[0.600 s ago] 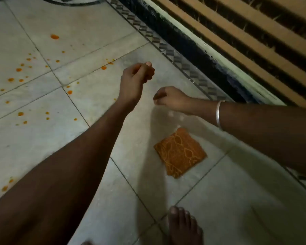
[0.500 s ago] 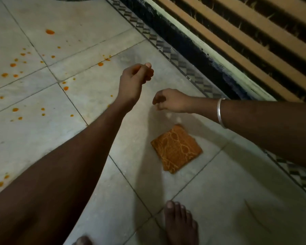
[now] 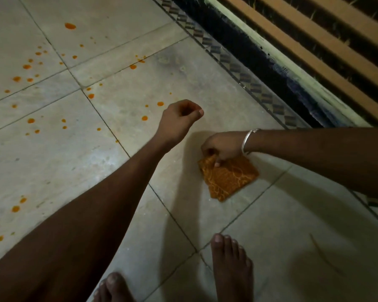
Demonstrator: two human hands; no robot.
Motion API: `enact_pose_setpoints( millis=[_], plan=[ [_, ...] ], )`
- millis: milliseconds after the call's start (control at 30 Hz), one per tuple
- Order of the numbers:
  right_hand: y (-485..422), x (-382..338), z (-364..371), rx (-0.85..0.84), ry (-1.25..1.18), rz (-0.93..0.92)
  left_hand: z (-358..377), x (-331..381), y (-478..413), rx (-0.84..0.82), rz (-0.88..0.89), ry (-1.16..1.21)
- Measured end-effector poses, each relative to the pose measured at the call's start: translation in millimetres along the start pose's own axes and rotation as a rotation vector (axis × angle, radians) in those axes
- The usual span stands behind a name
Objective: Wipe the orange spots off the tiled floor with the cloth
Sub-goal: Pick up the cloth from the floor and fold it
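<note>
A folded orange patterned cloth (image 3: 228, 178) lies on the pale tiled floor (image 3: 271, 225) at centre right. My right hand (image 3: 222, 147), with a silver bangle at the wrist, pinches the cloth's upper left corner and lifts it slightly. My left hand (image 3: 179, 120) hovers above the floor to the upper left of the cloth, fingers curled with nothing in them. Several orange spots (image 3: 26, 66) are scattered over the tiles to the left and above, the largest spot (image 3: 70, 26) at the top left and two spots (image 3: 144, 118) close to my left hand.
My bare feet (image 3: 230, 267) stand at the bottom edge. A patterned tile border (image 3: 244, 77) and a dark step with wooden slats (image 3: 314, 40) run diagonally along the upper right. A thin stick-like mark (image 3: 323, 253) lies on the floor at lower right.
My right hand dropped down onto the cloth and took hold of its corner. My left hand stayed curled and raised.
</note>
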State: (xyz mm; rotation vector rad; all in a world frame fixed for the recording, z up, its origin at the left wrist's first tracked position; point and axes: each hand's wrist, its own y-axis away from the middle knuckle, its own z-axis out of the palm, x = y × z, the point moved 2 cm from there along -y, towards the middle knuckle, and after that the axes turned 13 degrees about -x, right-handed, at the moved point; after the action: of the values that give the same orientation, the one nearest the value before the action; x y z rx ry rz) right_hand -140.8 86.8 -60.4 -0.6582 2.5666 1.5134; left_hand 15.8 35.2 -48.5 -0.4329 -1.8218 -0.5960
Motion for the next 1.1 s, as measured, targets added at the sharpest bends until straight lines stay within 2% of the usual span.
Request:
enact_pose_setpoints(
  millis=[100, 200, 267, 367, 500, 600, 800, 867, 933, 1000, 1100],
  plan=[
    [20.0, 3.4, -24.1, -0.059, -0.27, -0.027, -2.7, -1.3, 8.6, -0.093, -0.031, -0.022],
    [47.9, 10.4, -56.1, 0.036, -0.611, -0.114, -8.4, -1.0, 20.3, -0.339, -0.118, 0.085],
    [60.0, 11.5, -74.8, 0.116, -0.723, -0.155, -15.5, 0.9, 25.3, -0.408, -0.122, 0.155],
    [65.0, 9.4, -93.1, 0.166, -0.792, -0.193, -29.9, 9.6, 27.1, -0.377, -0.065, 0.239],
    [59.2, -1.8, -109.0, 0.218, -0.776, -0.221, -58.9, 19.6, 30.3, -0.304, -0.022, 0.112],
    [50.8, -10.4, -112.3, 0.277, -0.813, -0.256, -71.4, 25.1, 33.8, -0.197, 0.012, -0.004],
    [39.1, -28.4, -115.3, 0.384, -1.089, -0.322, -72.1, 44.9, 38.7, 0.094, 0.045, -0.168],
    [36.3, -32.3, -116.0, 0.399, -1.156, -0.346, -74.1, 54.0, 39.9, 0.142, 0.088, -0.225],
    [35.6, -36.6, -115.1, 0.328, -1.253, -0.436, -79.8, 64.3, 37.8, 0.112, 0.086, -0.303],
    [37.3, -41.9, -113.7, 0.234, -1.237, -0.494, -88.0, 74.9, 35.2, 0.021, 0.046, -0.426],
    [39.4, -51.9, -111.5, 0.168, -0.918, -0.396, -104.7, 88.0, 33.4, -0.135, -0.02, -0.511]
  ],
)
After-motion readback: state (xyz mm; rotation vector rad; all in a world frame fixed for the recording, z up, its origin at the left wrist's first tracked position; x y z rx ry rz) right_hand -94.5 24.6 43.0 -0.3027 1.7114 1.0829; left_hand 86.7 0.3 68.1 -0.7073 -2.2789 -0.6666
